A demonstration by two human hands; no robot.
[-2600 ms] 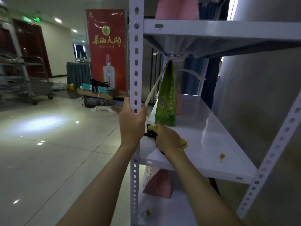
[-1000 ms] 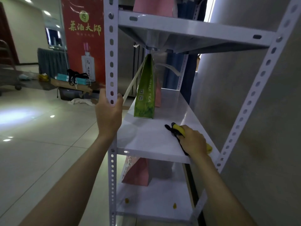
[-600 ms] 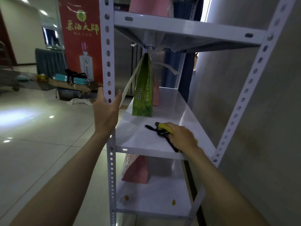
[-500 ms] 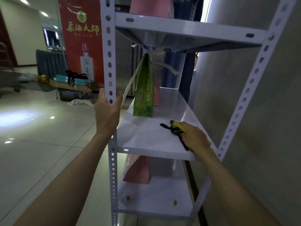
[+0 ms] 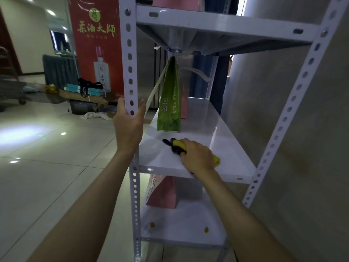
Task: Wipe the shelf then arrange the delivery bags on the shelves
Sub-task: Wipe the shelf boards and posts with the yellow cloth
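Note:
A white metal rack stands in front of me, and my left hand grips its front left post. My right hand holds a yellow and black cloth pressed flat on the middle shelf, near the front edge. A green tea bag stands upright further back on that shelf, with a pink bag right behind it. Another pink bag stands on the lower shelf. A third pink bag shows on the top shelf.
Two small yellow spots lie on the lower shelf. A grey wall runs close along the rack's right side. A red banner, boxes and a cloth on the tiled floor are off to the left.
My right hand with the cloth has slid left along the middle shelf's front from its right part. My left hand has kept its grip on the post.

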